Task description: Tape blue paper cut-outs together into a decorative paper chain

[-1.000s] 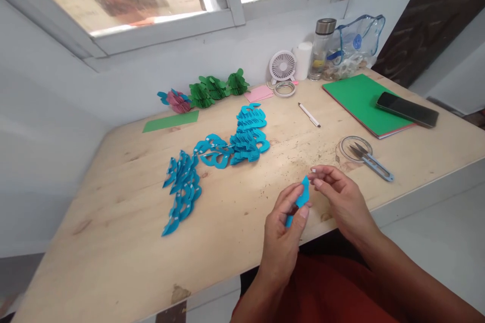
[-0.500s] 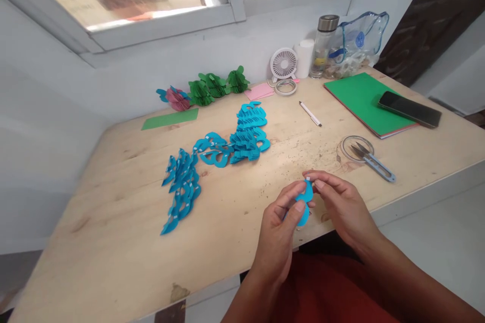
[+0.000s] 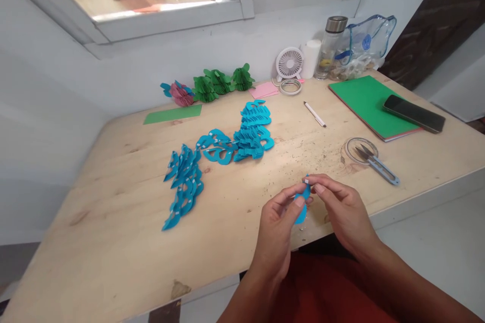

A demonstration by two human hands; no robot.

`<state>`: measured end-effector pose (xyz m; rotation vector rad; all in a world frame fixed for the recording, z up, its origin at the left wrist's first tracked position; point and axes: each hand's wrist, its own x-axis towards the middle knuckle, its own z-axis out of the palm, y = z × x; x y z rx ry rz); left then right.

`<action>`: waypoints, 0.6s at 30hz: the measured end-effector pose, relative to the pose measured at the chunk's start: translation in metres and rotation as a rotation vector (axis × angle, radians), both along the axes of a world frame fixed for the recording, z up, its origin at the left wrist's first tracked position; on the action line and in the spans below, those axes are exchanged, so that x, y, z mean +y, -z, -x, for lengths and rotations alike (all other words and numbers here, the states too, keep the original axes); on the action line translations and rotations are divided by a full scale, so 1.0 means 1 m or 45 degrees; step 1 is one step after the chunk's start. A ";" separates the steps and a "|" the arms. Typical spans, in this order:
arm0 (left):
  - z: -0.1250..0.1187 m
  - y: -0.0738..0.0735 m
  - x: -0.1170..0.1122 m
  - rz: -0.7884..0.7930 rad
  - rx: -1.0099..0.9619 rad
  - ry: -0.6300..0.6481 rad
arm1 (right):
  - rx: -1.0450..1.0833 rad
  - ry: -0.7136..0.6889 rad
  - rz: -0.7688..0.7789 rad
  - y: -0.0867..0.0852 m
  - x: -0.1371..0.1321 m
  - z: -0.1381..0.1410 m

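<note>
While the left hand (image 3: 278, 219) pinches the blue paper piece (image 3: 301, 215) over the near side of the table (image 3: 125, 242), likely steadying it, the right hand (image 3: 344, 207) is at its far tip, grip unclear. Blue cutouts (image 3: 250, 144) lie left, perhaps leaving room.

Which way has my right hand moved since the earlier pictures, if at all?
Yes: your right hand has shifted slightly left, farther from the resting snips.

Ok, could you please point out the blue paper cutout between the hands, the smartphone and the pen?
Blue paper cutout (image 3: 301, 216): head view, on its lower rounded lobe.
Smartphone (image 3: 414, 113): head view, middle of its dark upper face.
Pen (image 3: 314, 114): head view, middle of its barrel.
</note>
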<state>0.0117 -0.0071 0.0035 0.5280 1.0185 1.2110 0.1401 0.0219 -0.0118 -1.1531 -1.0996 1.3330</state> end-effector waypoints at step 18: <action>-0.005 -0.007 0.014 0.121 -0.055 -0.099 | -0.408 -0.104 -0.307 -0.002 -0.007 -0.008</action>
